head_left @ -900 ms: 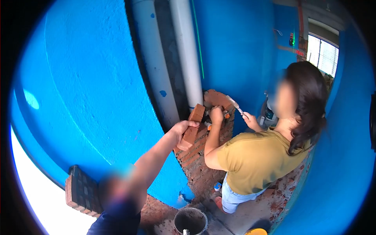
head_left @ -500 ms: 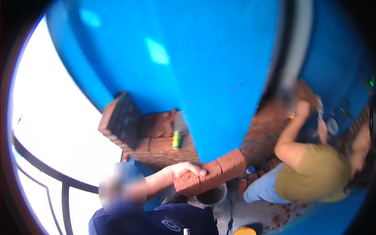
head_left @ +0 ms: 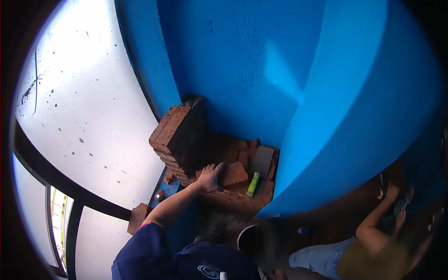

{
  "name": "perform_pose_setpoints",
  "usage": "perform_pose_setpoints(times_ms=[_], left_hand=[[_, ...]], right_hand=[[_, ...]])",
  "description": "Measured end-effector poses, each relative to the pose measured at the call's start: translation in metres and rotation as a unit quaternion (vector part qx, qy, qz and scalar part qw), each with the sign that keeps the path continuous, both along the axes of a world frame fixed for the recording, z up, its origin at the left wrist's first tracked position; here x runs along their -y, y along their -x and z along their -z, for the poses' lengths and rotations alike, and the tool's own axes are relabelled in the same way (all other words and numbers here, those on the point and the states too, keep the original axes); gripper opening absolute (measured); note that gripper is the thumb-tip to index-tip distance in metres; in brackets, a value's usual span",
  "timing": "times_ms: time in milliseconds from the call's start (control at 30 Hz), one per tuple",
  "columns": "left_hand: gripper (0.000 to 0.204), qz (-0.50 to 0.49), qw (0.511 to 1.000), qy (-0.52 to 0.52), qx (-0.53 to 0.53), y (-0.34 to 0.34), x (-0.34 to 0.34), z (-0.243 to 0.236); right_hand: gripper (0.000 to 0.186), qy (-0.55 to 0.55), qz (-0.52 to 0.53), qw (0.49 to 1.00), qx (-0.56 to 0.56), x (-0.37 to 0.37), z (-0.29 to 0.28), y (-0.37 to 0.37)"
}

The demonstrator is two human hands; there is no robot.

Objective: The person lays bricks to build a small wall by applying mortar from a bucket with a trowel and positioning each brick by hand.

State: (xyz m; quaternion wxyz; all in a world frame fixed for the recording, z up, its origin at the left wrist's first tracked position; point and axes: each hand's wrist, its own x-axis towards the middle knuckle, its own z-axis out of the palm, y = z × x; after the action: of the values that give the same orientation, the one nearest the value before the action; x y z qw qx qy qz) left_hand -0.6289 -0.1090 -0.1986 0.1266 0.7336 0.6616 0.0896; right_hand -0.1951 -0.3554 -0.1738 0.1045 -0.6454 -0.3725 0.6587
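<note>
A red clay brick (head_left: 234, 174) lies along the top of a low brick ledge (head_left: 242, 198). Its left end is gripped by my left hand (head_left: 211, 178), fingers bent over the top. Close behind that hand rises a stepped stack of bricks (head_left: 172, 128). Right of the held brick lie a yellow-green cylinder (head_left: 253, 184) with a pale end and a flat grey rectangular piece (head_left: 262, 160). At the lower edge, a dark, cut-off shape looks like my right hand (head_left: 278, 274); its fingers cannot be made out.
Blue walls (head_left: 242, 60) close in behind and to the right. A dark bucket (head_left: 245, 237) with a pale rim stands below the ledge. At the right, a co-worker in an olive shirt (head_left: 373, 261) reaches forward. A loose brick (head_left: 138, 218) sits by the white panel (head_left: 93, 116).
My left hand has brought the brick from mid-air over the bucket to the left and onto the ledge. The view has swung left, so the co-worker now appears farther right and lower.
</note>
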Motion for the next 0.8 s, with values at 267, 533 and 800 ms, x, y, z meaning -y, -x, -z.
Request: perform_pose_setpoints(times_ms=[267, 533, 800], left_hand=[[0.126, 0.102, 0.995, -0.006, -0.001, 0.029, -0.052, 0.067], [0.098, -0.028, 0.999, -0.005, 0.043, 0.041, -0.02, 0.053], [0.097, -0.038, 0.998, 0.043, 0.039, 0.039, -0.027, 0.046]], right_hand=[[0.026, -0.162, 0.048, 0.975, -0.141, -0.119, 0.009, 0.142], [0.034, -0.135, 0.016, 0.98, -0.145, -0.177, 0.023, 0.233], [0.038, -0.142, 0.014, 0.984, -0.105, -0.196, -0.027, 0.241]])
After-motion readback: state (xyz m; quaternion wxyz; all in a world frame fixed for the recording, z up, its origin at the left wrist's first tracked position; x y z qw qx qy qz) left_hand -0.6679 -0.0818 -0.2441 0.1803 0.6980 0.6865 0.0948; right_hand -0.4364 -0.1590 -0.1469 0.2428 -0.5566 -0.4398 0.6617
